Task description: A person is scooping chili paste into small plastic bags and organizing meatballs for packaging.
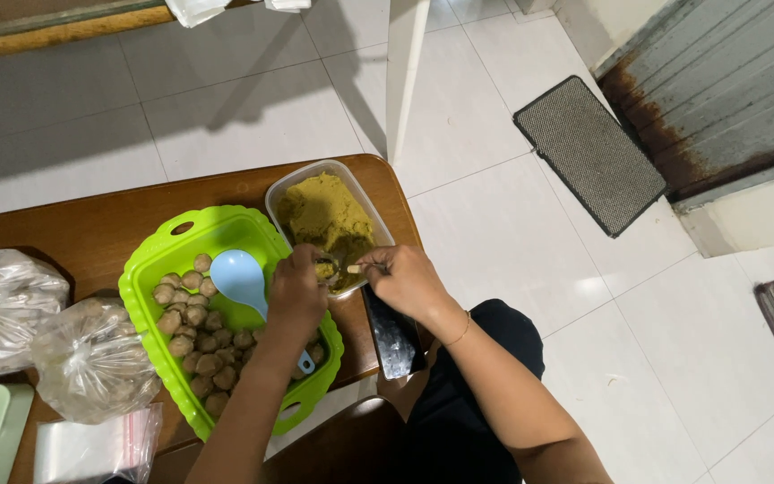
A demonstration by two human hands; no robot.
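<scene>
two hands meet over a clear tub [287, 190] of yellow-brown paste. the right hand [408, 280] pinches a small spoon [351, 268]; the left hand [296, 291] is curled, its hold unclear, above a green tray [192, 228] of brown balls [194, 333].

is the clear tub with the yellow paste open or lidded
Open: the clear tub has no lid on it, and the yellow-brown paste inside lies exposed.

Clear rectangular tub [284, 193] of yellow-brown paste [320, 215], lid off, sits at the table's far right corner. A small spoon [348, 268] lies across its near edge, tip in the paste.
</scene>
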